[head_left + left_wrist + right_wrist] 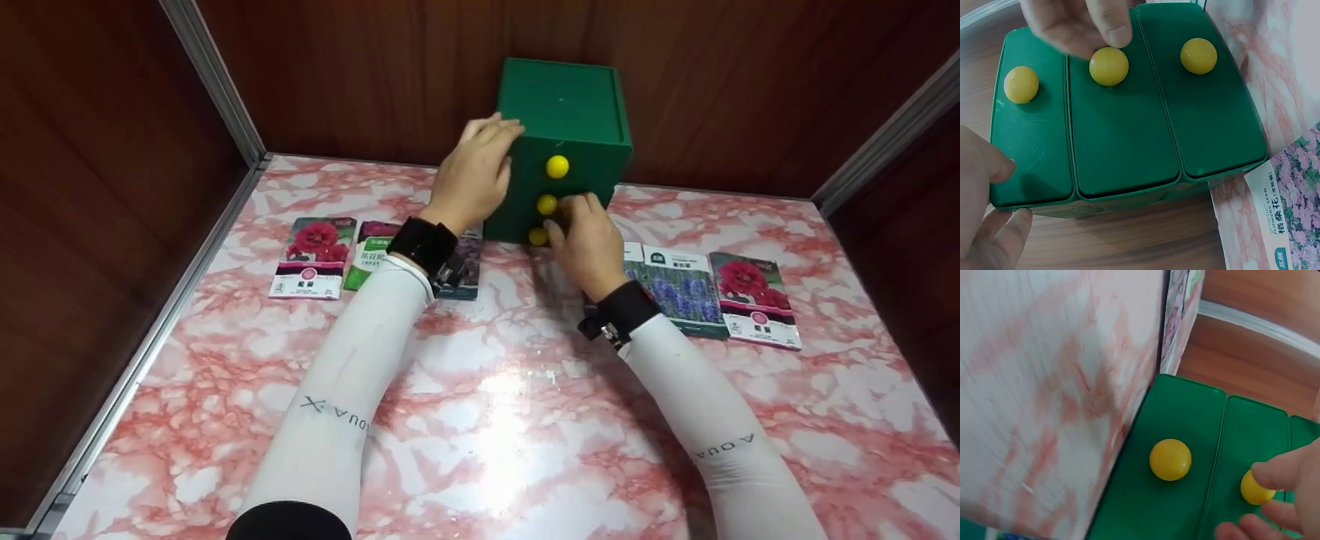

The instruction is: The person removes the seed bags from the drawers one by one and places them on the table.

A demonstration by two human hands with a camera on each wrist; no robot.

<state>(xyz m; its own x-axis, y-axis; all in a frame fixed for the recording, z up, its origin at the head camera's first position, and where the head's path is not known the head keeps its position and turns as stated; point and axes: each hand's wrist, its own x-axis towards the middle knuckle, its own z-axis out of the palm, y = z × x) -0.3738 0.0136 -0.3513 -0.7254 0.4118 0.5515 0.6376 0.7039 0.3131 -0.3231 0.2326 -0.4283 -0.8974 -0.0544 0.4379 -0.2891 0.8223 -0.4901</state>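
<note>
While gripped — seed packets [315, 257] beside cabinet [564, 127]

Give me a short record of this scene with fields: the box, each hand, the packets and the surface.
box: green drawer box, three drawer fronts, all shut, each with a yellow knob
left hand: left hand rests against the box's left side, fingers fairly straight
right hand: right hand has its fingertips on the middle knob
other knobs: top knob and bottom knob untouched
packets: seed packets flat on both sides of the box
surface: pink marbled table, wooden walls behind
</note>
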